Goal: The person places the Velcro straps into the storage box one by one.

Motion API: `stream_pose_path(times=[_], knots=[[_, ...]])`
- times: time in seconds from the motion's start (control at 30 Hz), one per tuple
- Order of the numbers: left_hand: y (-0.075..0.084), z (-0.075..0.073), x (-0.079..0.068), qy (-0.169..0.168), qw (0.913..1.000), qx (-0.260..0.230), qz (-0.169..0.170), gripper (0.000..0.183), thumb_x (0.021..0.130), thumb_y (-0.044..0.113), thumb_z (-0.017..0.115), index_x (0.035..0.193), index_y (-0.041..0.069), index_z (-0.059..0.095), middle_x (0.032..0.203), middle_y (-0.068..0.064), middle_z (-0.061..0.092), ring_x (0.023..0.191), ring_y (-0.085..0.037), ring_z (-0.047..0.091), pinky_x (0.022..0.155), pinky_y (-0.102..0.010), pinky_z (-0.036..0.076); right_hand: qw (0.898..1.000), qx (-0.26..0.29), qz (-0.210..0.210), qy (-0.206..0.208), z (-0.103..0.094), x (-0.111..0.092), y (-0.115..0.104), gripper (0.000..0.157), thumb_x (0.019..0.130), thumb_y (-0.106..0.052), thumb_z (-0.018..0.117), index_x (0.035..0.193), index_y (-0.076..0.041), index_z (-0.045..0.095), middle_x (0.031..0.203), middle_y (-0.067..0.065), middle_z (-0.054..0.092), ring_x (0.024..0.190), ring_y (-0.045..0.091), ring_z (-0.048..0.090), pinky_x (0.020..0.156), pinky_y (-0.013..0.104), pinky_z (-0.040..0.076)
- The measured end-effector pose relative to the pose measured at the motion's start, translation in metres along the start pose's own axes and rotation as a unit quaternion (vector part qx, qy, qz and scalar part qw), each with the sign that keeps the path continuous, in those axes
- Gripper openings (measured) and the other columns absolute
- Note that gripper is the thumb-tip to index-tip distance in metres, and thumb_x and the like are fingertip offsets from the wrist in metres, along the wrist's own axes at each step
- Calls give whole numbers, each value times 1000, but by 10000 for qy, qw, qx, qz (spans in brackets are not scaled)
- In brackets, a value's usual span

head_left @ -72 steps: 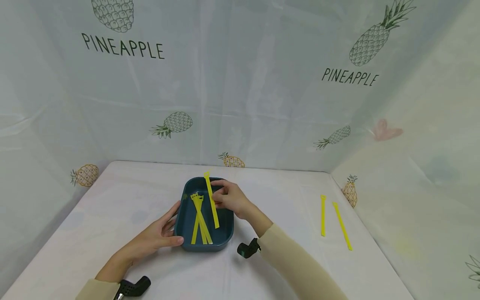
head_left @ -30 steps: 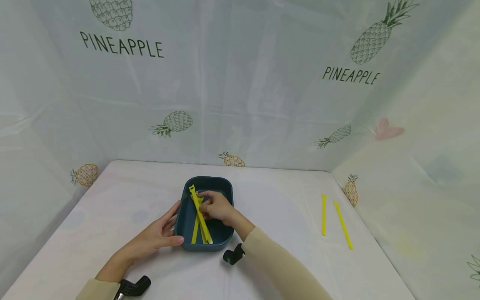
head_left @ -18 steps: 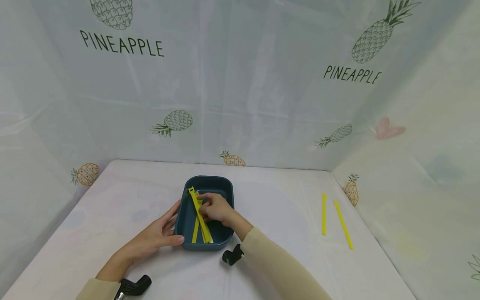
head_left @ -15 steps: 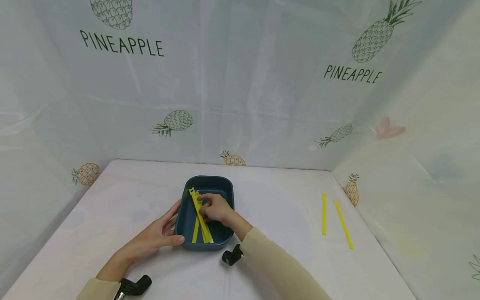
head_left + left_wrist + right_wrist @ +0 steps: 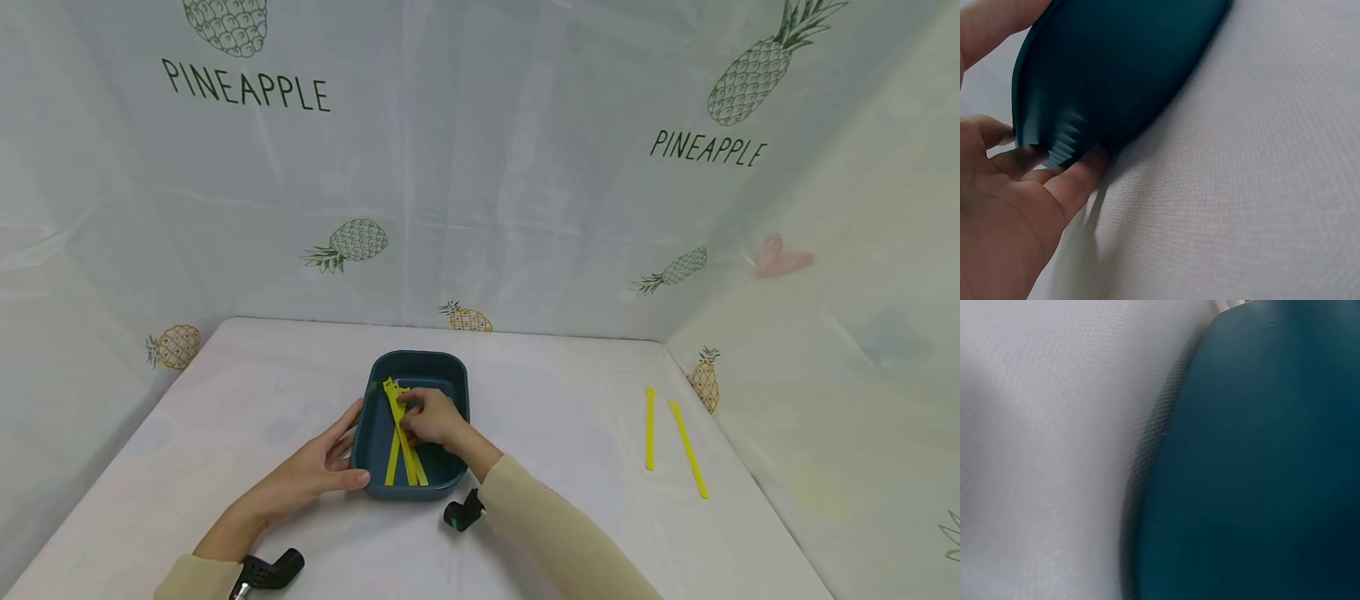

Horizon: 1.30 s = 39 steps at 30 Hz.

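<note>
A dark teal rectangular box (image 5: 417, 493) stands on the white-covered table, with several yellow cable ties (image 5: 393, 458) lying crossed in it. My left hand (image 5: 318, 462) holds the box from the left, thumb at its near corner and fingers along its side. Close up in the left wrist view, fingertips of the left hand (image 5: 1013, 206) press the box's outer wall (image 5: 1129, 62). My right hand (image 5: 435, 419) reaches inside, thumb and fingers pinching at the ties near their heads. The right wrist view has only the box's outer wall (image 5: 1254, 456) and cloth; the hand is hidden there.
Two more yellow cable ties, one upright in view (image 5: 649, 429) and one slanted (image 5: 688, 450), lie apart at the table's right. A pineapple-printed curtain (image 5: 525, 208) rises behind the table's far edge. A black wrist camera (image 5: 463, 510) juts from the right sleeve.
My right hand has lowered a cable tie from over the box's right part onto the others at left, then drawn it slightly nearer to them. The left hand and box have stayed put.
</note>
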<state>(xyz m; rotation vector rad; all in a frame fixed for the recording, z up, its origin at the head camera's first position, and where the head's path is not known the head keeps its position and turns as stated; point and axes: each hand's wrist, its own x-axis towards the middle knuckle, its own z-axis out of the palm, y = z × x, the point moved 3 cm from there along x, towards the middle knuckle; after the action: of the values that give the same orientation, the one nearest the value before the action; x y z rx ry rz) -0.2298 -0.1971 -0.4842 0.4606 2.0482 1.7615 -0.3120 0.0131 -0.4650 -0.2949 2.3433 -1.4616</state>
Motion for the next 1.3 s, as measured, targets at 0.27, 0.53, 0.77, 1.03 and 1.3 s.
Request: stream_pose_path(times=[0.27, 0.53, 0.77, 1.03, 1.3], knots=[[0, 0, 2, 6, 10000, 59, -27, 106, 101, 20, 76, 172, 33, -2, 178, -19, 0, 154, -52, 33, 110, -31, 52, 9997, -182, -74, 109, -2, 0, 1, 40, 98, 1, 71, 137, -5, 67, 81, 6, 65, 68, 15, 68, 68, 28, 65], [1, 0, 4, -18, 10000, 0, -36, 107, 101, 19, 76, 172, 32, -3, 178, -18, -1, 154, -52, 32, 110, -31, 52, 9991, -280, -257, 196, -6, -3, -2, 40, 97, 2, 71, 136, -4, 68, 82, 5, 65, 71, 18, 69, 70, 29, 65], [2, 0, 3, 23, 10000, 22, -76, 106, 101, 21, 76, 172, 34, -2, 178, -20, 2, 151, -53, 36, 111, -37, 52, 9987, 87, -499, -80, -16, -10, -14, 37, 100, -2, 71, 137, -4, 68, 100, 8, 69, 87, 26, 76, 77, 34, 66], [1, 1, 1, 57, 10000, -8, -71, 108, 99, 20, 77, 172, 33, -1, 178, -21, 3, 152, -53, 35, 110, -33, 53, 9965, 470, -625, -282, -52, -27, -25, 40, 101, -5, 72, 140, -10, 67, 113, 11, 69, 104, 37, 75, 85, 42, 66], [-2, 0, 2, 185, 9998, -20, -96, 111, 97, 17, 80, 172, 32, -1, 178, -19, 2, 155, -51, 32, 110, -31, 52, 9980, 374, -510, 63, -114, -54, -10, 47, 101, -8, 72, 147, -10, 61, 129, 21, 67, 107, 28, 72, 88, 40, 65]])
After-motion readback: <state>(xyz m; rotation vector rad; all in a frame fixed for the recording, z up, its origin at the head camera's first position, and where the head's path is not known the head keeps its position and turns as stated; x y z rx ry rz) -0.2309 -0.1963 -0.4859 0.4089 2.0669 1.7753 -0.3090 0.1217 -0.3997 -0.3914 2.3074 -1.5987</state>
